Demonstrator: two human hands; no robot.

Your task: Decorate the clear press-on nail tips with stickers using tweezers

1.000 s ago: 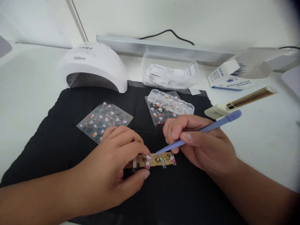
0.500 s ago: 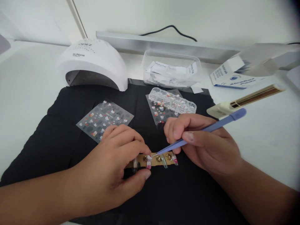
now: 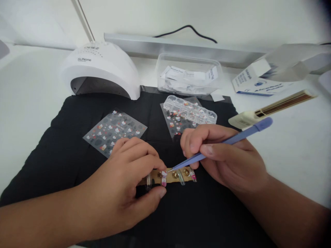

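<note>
Between the thumb and index finger of my left hand is a false nail with a pink pattern and a white cat-face sticker at its upper end. My index fingertip presses at that end; the thumb lies beside the lower end. The nail is mounted on a tan strip with gold-coloured round studs, along with several other clear or pink-tipped nails. Blue-purple tweezers are gripped in my right hand like a pen. Their metal tip meets the sticker's right edge.
On the black cloth lie a sticker sheet and a clear compartment case over another sheet. Behind stand a white nail lamp, a plastic tub of alcohol pads and a carton. Bundled thin sticks lie right.
Almost nothing differs. The tweezers' tip has shifted very slightly left at the sticker, and the view has moved a little.
</note>
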